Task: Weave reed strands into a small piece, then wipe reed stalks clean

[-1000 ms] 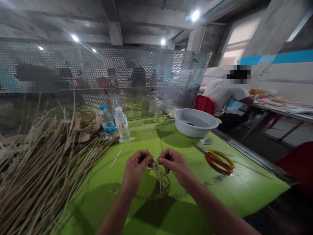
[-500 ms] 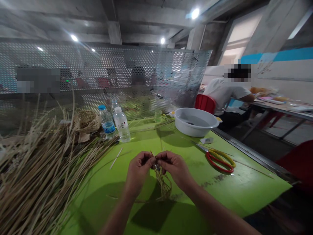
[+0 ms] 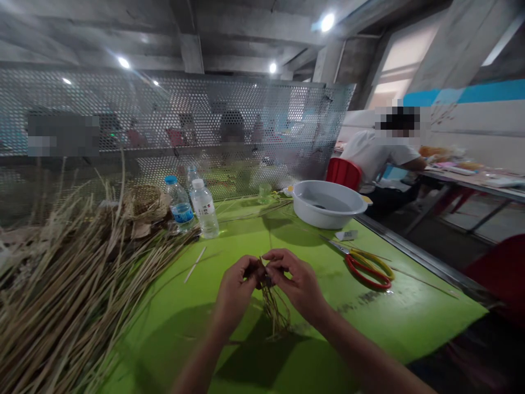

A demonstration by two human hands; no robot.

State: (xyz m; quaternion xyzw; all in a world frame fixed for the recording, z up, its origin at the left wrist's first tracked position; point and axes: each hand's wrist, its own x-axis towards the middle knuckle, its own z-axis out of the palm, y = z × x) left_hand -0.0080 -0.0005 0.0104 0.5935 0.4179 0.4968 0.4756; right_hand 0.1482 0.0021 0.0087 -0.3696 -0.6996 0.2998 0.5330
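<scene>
While the left hand [image 3: 239, 280] and the right hand [image 3: 298, 278] met close together at the fingertips, a small bundle of plant strands [image 3: 274, 307] hung beneath them, over the middle of the green tabletop [image 3: 414, 334]. Left thumb and fingers were pinched on the bundle's upper end. Right index finger was extended across the top, with the thumb below; whether it gripped or merely touched could not be told, as the fingers hid the contact. Loose ends of the bundle curved downward; their contact with the tabletop could not be determined.

Left side: a large heap of dry stalks [image 3: 94, 295], with a woven basket [image 3: 144, 203] at its far end. Beside the basket stood 3 upright plastic bottles [image 3: 206, 210], 1 of them partly hidden behind the others. A pale stick [image 3: 195, 265] lay between heap and left hand.

Right side: scissors [image 3: 369, 270] with 1 red and 1 yellow handle lay flat, near a small white card [image 3: 346, 235]. Beyond these sat a grey-white basin [image 3: 328, 219].

Background: a perforated metal partition [image 3: 184, 126]; at right, a person in a white shirt [image 3: 363, 153] sat on a red chair [image 3: 343, 174].
</scene>
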